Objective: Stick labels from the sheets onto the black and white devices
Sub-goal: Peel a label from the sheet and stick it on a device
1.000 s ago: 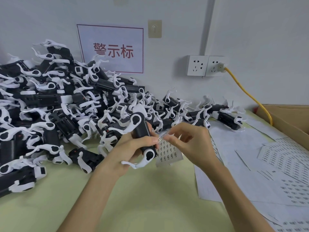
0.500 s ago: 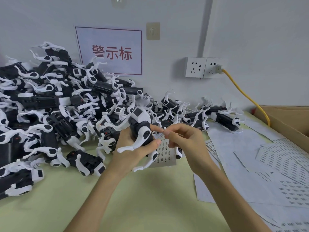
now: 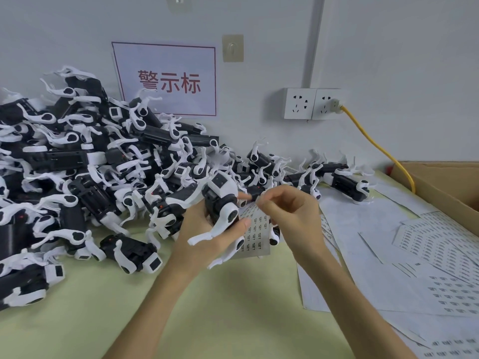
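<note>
Your left hand (image 3: 207, 237) grips one black and white device (image 3: 223, 203) just right of centre, thumb curled across its front and fingers wrapped behind. Your right hand (image 3: 290, 216) is at 3 o'clock of it. Thumb and forefinger are pinched tight beside the device's upper end and the other fingers are loosely curled. A pale sliver shows at the pinch; you cannot tell whether it is a label or a nail.

The device is held above the surface (image 3: 181, 307). Its long axis runs roughly 12 to 6 o'clock, with the white end and its dark square window up toward 12. One white arm juts toward 7 o'clock.

Counted: two hands, one device held. One small label sheet (image 3: 259, 229) lies beneath and behind your hands. The pile (image 3: 77, 164) of devices at 9 to 10 o'clock is too tangled to count. The loose sheets (image 3: 388, 242) at 3 to 4 o'clock overlap, so their number is unclear. There is one cardboard box (image 3: 440, 182) at 3 o'clock. On the wall are two sockets (image 3: 311, 103), one yellow cable (image 3: 375, 141) and one sign (image 3: 168, 79).
</note>
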`<control>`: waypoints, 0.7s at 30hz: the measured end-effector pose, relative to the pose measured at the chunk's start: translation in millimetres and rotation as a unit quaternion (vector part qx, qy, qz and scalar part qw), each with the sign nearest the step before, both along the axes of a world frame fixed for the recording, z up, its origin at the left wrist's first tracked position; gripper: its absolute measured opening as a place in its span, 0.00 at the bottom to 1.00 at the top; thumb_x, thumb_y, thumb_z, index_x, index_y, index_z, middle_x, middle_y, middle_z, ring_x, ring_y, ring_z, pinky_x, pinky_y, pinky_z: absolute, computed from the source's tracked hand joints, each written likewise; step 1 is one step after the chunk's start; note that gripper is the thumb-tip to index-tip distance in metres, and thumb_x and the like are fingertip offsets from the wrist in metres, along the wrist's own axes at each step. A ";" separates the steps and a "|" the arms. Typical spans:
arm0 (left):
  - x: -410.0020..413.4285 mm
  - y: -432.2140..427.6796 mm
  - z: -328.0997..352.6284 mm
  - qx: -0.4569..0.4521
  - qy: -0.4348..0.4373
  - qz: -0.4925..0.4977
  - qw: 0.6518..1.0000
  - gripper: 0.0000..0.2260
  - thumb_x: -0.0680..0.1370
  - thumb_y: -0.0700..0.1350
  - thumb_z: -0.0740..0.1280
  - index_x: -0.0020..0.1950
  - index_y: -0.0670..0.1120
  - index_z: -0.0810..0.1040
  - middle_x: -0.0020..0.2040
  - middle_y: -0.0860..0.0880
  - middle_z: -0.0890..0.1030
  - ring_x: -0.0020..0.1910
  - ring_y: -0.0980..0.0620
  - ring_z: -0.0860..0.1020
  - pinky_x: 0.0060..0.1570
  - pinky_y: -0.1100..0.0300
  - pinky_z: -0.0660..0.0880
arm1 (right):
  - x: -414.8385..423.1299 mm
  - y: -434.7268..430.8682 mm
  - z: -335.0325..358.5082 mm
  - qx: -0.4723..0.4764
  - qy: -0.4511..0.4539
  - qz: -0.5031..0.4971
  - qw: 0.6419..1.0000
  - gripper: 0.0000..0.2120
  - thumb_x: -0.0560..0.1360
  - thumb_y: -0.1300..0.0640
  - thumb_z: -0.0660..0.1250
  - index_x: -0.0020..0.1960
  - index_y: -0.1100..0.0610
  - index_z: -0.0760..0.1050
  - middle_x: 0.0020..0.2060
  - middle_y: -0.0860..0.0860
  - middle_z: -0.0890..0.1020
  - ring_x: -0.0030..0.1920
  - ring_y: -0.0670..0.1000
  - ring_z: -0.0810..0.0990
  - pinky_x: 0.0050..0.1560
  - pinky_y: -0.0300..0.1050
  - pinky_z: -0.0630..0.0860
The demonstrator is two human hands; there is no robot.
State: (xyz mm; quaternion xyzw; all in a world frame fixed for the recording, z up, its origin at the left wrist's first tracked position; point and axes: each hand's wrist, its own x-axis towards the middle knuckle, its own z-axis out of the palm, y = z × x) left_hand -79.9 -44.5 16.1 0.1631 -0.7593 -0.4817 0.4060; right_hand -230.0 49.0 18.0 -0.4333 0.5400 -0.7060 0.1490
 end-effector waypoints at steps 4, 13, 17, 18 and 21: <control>-6.1 -7.7 9.3 0.130 0.050 0.074 0.988 0.11 0.77 0.48 0.75 0.36 0.52 0.79 0.35 0.44 0.79 0.42 0.50 0.80 0.51 0.56 0.82 | -7.9 5.2 7.1 -0.043 -0.141 0.041 0.988 0.06 0.68 0.59 0.78 0.37 0.52 0.82 0.26 0.48 0.71 0.27 0.47 0.64 0.31 0.36 0.66; 0.4 -7.4 10.1 0.343 0.234 -0.024 0.909 0.20 0.65 0.65 0.71 0.54 0.61 0.84 0.48 0.49 0.83 0.46 0.52 0.76 0.55 0.54 0.75 | 3.2 15.8 11.9 -0.038 -0.323 0.325 0.888 0.24 0.69 0.50 0.74 0.65 0.50 0.82 0.21 0.47 0.63 0.24 0.46 0.57 0.25 0.38 0.59; 1.1 -6.5 6.6 0.443 0.234 -0.034 0.865 0.31 0.65 0.65 0.72 0.64 0.51 0.82 0.63 0.47 0.81 0.61 0.49 0.76 0.66 0.55 0.70 | 28.7 16.5 1.4 0.013 -0.353 0.513 0.782 0.30 0.72 0.49 0.75 0.73 0.46 0.74 0.25 0.49 0.64 0.27 0.46 0.58 0.24 0.36 0.56; 1.8 -5.7 7.0 0.454 0.208 -0.038 0.865 0.35 0.67 0.66 0.69 0.68 0.47 0.79 0.66 0.47 0.81 0.66 0.50 0.76 0.72 0.53 0.66 | 37.7 14.7 -3.4 0.029 -0.358 0.553 0.752 0.30 0.75 0.50 0.72 0.76 0.46 0.71 0.27 0.50 0.63 0.28 0.46 0.58 0.25 0.36 0.56; 2.4 -4.9 7.0 0.502 0.172 -0.027 0.847 0.32 0.68 0.69 0.67 0.53 0.41 0.83 0.49 0.49 0.85 0.51 0.55 0.83 0.60 0.53 0.72 | 61.9 7.3 -19.1 0.065 -0.341 0.608 0.714 0.29 0.80 0.53 0.63 0.80 0.46 0.63 0.32 0.51 0.64 0.30 0.47 0.58 0.27 0.35 0.57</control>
